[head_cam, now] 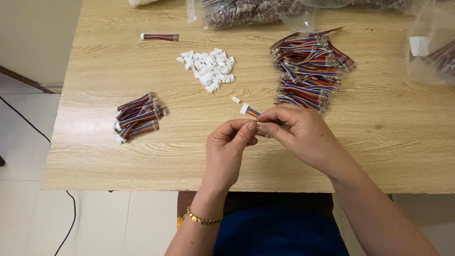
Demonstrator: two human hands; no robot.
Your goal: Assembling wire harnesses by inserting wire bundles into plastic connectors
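Both hands meet over the near middle of the worktop (109, 150), forearms rising from the bottom edge of the view. The left hand (228, 148) is bent at the wrist, its thumb and forefinger pinched together at the tips. The right hand (303, 134) comes in from the right, its fingers curled and its thumb and forefinger pressed against those of the left. Between the two pinches lies a short cable (251, 111): each grip is clenched on it, the left at the near part, the right just beside.

The cable is a flat ribbon of coloured wires, and it sticks out up and to the left from the fingertips, ending in a small white plug. It hangs just above the worktop, near the front of the right-hand pile.

A loose white plug (235, 99) lies on the wood just beyond it. Farther back sits a heap of white plugs (210, 67); to the right a large pile of cables (310, 69); to the left a smaller bundle (138, 116); a single cable (159, 37) lies far left.

The cable's other end is hidden inside the fingers, so its length cannot be told. Clear bags (262, 4) along the far edge are cut off by the frame, their contents blurred.
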